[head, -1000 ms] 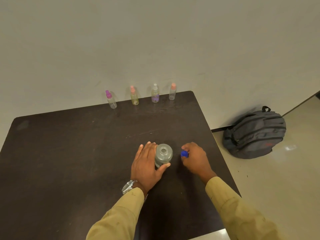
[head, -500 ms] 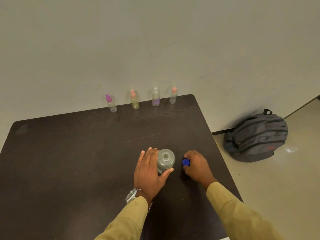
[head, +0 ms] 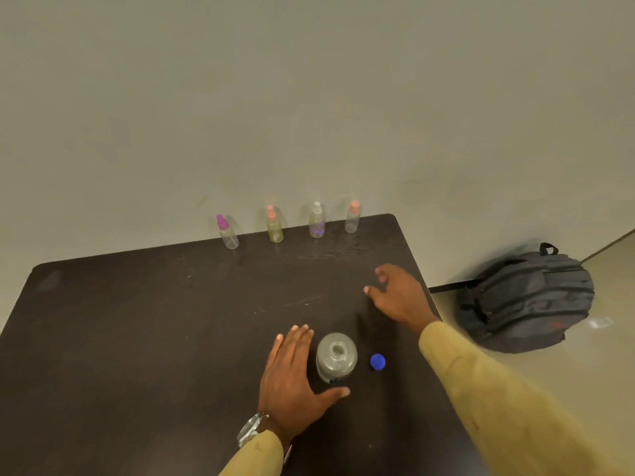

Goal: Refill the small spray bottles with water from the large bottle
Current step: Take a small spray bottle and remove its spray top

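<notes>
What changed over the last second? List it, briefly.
The right hand let go of the blue cap, which now lies on the table right of the uncapped large bottle, and reached forward toward the small spray bottles. Unchanged: left hand beside the large bottle, spray bottles in their row, backpack on the floor.

Dark table [head: 137, 338] with four spray bottles [head: 316, 223], large bottle [head: 336, 357], blue cap [head: 377, 362]

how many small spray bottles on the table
4, in a row along the far edge of the table: purple-capped at left, then yellowish, white-capped, and pink-capped at right. None looks hidden.
</notes>
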